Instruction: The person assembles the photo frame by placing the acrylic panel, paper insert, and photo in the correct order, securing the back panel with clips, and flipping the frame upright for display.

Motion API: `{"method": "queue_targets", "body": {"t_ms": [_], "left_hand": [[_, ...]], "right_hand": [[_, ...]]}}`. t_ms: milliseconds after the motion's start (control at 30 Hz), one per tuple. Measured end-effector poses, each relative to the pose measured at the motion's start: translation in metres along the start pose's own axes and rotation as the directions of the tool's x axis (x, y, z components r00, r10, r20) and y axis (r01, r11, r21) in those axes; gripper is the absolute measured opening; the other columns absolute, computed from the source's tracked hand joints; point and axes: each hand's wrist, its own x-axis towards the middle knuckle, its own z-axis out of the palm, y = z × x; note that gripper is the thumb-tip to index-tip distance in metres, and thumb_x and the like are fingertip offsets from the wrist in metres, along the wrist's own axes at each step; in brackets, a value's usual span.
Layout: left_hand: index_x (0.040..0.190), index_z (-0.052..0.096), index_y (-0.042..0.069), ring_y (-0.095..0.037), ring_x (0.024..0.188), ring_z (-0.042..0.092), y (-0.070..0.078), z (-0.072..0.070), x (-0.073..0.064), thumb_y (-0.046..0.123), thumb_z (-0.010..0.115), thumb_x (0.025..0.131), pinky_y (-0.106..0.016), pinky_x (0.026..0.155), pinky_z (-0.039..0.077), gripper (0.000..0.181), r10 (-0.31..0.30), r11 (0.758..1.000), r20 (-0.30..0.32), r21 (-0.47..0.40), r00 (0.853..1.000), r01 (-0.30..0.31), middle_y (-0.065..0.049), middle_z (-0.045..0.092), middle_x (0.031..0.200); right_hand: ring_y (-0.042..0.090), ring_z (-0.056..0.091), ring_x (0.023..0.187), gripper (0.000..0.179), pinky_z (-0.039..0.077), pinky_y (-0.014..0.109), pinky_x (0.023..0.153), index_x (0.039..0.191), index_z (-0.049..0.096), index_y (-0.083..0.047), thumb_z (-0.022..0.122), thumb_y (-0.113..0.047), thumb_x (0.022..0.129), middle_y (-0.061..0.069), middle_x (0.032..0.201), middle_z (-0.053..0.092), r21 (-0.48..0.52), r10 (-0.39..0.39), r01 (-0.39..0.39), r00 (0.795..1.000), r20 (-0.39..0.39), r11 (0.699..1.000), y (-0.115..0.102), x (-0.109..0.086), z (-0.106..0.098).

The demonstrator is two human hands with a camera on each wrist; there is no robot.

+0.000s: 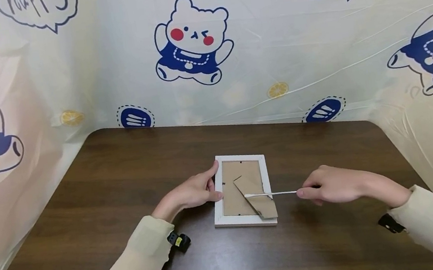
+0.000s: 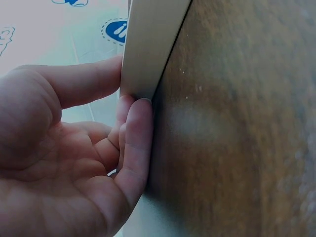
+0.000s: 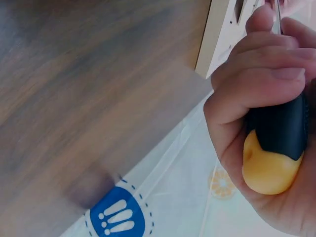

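Note:
A white picture frame (image 1: 232,220) lies back up on the wooden table, with a tan backing board (image 1: 228,172) inside its border. Slanted across the lower right of the board is a cardboard stand flap (image 1: 266,211). My left hand (image 1: 197,190) grips the frame's left side, thumb on the border and fingers against the edge. In my right hand (image 1: 335,183) is a screwdriver, its black-and-yellow handle (image 3: 274,168) wrapped by curled fingers. The thin metal shaft (image 1: 279,193) points left, and its flat tip overlaps the flap in the head view.
The brown table (image 1: 141,164) reaches back to a printed curtain (image 1: 255,55) with cartoon bears, which also hangs along both sides. Dark straps sit at both wrists, over or beside light sleeves (image 1: 134,262).

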Motion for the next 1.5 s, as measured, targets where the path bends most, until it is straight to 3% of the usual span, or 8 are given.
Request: {"method": "queue_targets", "body": {"t_ms": [100, 267, 400, 733, 1500], "left_hand": [[0.171, 0.013, 0.012, -0.014, 0.077, 0.052, 0.000, 0.001, -0.001, 0.020, 0.078, 0.097, -0.031, 0.076, 0.045, 0.099, -0.001, 1.000, 0.001, -0.008, 1.000, 0.001, -0.003, 0.058, 0.089], [0.171, 0.013, 0.011, -0.014, 0.077, 0.052, 0.001, 0.001, -0.002, 0.019, 0.078, 0.097, -0.031, 0.076, 0.045, 0.099, 0.010, 1.000, 0.000, -0.014, 1.000, -0.010, -0.003, 0.057, 0.089], [0.171, 0.012, 0.010, -0.014, 0.077, 0.052, 0.000, 0.001, -0.001, 0.018, 0.078, 0.097, -0.030, 0.075, 0.045, 0.099, 0.013, 1.000, 0.002, -0.017, 1.000, -0.013, -0.003, 0.057, 0.089], [0.171, 0.013, 0.009, -0.014, 0.076, 0.052, -0.002, 0.000, 0.000, 0.019, 0.077, 0.097, -0.029, 0.073, 0.044, 0.098, 0.019, 1.000, 0.004, -0.003, 1.000, -0.019, -0.003, 0.057, 0.088], [0.171, 0.012, 0.009, -0.014, 0.077, 0.052, -0.001, 0.000, 0.000, 0.018, 0.077, 0.097, -0.029, 0.074, 0.044, 0.099, 0.012, 1.000, 0.006, -0.009, 1.000, -0.012, -0.003, 0.057, 0.089]], "right_hand": [[0.004, 0.041, 0.054, 0.046, 0.039, 0.026, 0.055, 0.075, 0.064, -0.020, 0.051, -0.042, 0.113, -0.012, 0.063, 0.046, 0.004, -0.011, 0.011, 0.999, -0.039, 1.000, 0.004, -0.004, -0.001], [0.005, 0.045, 0.042, 0.045, 0.045, 0.030, 0.046, 0.077, 0.063, -0.019, 0.050, -0.043, 0.113, -0.009, 0.063, 0.048, 0.053, 0.053, -0.051, 0.997, -0.047, 0.997, 0.012, -0.010, 0.000], [0.007, 0.046, 0.039, 0.047, 0.049, 0.032, 0.048, 0.075, 0.062, -0.019, 0.048, -0.043, 0.114, -0.008, 0.062, 0.049, 0.046, 0.083, -0.081, 0.995, -0.061, 0.996, 0.018, -0.015, 0.002], [0.009, 0.045, 0.042, 0.049, 0.043, 0.029, 0.050, 0.071, 0.060, -0.018, 0.049, -0.040, 0.114, -0.010, 0.058, 0.044, 0.046, 0.093, -0.089, 0.991, -0.093, 0.995, 0.027, -0.020, 0.006], [0.009, 0.042, 0.043, 0.050, 0.040, 0.029, 0.051, 0.071, 0.063, -0.017, 0.049, -0.040, 0.114, -0.010, 0.057, 0.043, 0.071, 0.108, -0.104, 0.993, -0.054, 0.992, 0.033, -0.017, 0.012]]}}
